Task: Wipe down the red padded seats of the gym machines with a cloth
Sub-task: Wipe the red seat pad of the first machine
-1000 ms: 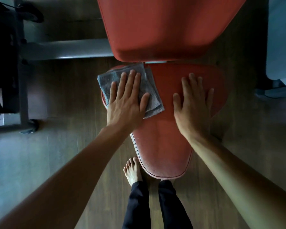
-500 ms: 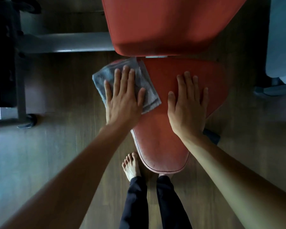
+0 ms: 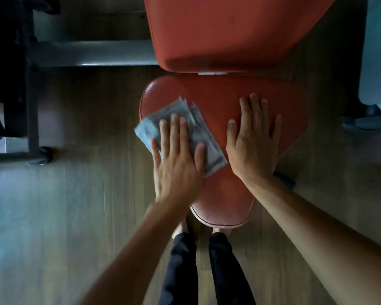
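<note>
A red padded seat point(image 3: 218, 95) fills the middle of the head view, wide at the far end and narrowing toward me. Beyond it rises the red backrest pad point(image 3: 229, 34). A folded grey cloth point(image 3: 205, 133) lies on the seat's left side, slightly blurred, its left corner hanging past the edge. My left hand point(image 3: 176, 164) presses flat on the cloth with straight fingers. To its right, my right hand point(image 3: 253, 142) rests flat on the bare seat, fingers spread.
A grey metal frame beam point(image 3: 92, 53) runs left from the backrest. Dark machine parts and a floor foot point(image 3: 40, 157) stand at the far left. Another pale machine point(image 3: 376, 62) is at the right edge. My legs in dark trousers point(image 3: 205, 269) stand on the wooden floor point(image 3: 86, 216).
My left hand has slid the cloth from the seat's far left corner back toward me along the left side. My right hand stays flat on the seat.
</note>
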Tool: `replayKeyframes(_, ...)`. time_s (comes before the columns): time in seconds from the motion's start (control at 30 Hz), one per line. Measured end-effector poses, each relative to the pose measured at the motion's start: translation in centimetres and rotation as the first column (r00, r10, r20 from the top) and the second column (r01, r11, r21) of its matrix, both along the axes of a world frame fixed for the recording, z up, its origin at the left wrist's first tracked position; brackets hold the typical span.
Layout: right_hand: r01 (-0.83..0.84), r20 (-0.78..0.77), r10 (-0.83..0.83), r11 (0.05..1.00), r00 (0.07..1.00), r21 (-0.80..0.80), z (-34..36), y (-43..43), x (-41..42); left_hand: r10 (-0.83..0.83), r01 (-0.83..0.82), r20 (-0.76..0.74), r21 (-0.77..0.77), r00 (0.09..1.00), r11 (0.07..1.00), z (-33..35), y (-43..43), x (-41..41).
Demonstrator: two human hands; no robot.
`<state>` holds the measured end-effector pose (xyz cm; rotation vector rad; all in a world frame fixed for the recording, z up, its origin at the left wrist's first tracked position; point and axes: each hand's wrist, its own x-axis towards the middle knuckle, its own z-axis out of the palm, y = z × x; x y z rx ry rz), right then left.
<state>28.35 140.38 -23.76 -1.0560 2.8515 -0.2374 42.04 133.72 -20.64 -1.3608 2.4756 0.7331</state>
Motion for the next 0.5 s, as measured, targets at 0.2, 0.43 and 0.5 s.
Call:
replayKeyframes(0.2, 0.003, 0.026, -0.003, 1.000, 1.000, 0.016, 0.0, 0.0, -0.1, -0.009, 0.007, 0.018, 0.086, 1.000, 0.996, 1.3, 3.2, 1.3)
replayKeyframes(0.43, 0.005, 0.017, -0.005, 1.000, 1.000, 0.007, 0.0, 0.0, 0.0, 0.077, -0.074, -0.045, 0.061, 0.996, 0.995, 1.2, 3.7, -0.4)
replayKeyframes(0.5, 0.010, 0.026, -0.010, 1.000, 1.000, 0.002, 0.1, -0.1, 0.1, 0.039, -0.036, -0.034, 0.082, 0.999, 0.996, 2.5, 6.1, 1.4)
